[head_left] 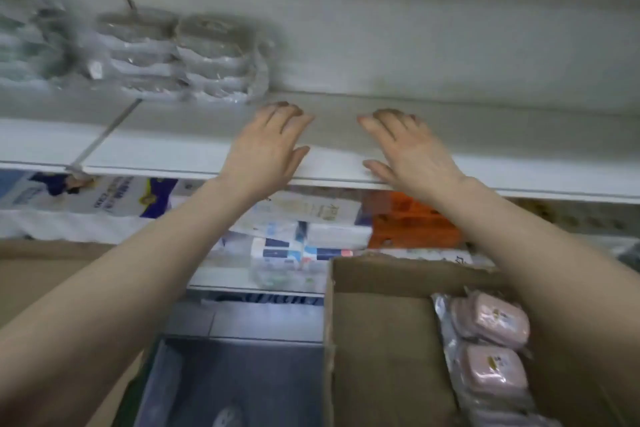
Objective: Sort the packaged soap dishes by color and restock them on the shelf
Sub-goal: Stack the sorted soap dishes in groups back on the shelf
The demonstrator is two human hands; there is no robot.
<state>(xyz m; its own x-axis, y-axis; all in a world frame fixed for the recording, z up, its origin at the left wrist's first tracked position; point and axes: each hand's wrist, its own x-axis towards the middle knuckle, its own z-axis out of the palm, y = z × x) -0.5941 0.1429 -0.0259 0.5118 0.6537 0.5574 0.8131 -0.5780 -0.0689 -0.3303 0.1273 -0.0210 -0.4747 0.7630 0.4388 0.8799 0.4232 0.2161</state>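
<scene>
Both my hands reach over the white shelf point(519, 135), side by side and empty. My left hand point(268, 146) has its fingers straight, just right of the stacked grey-green packaged soap dishes point(180, 55) at the shelf's back left. My right hand point(412, 152) is spread flat over bare shelf, apart from any package. Pink packaged soap dishes point(491, 347) lie in the cardboard box point(388, 350) at the lower right, partly hidden by my right forearm. The frame is blurred.
More blurred wrapped packs point(27, 35) sit at the shelf's far left. On the lower shelf lie tissue packs point(304, 236) and an orange pack point(412, 225). A dark bin point(228, 385) stands left of the box.
</scene>
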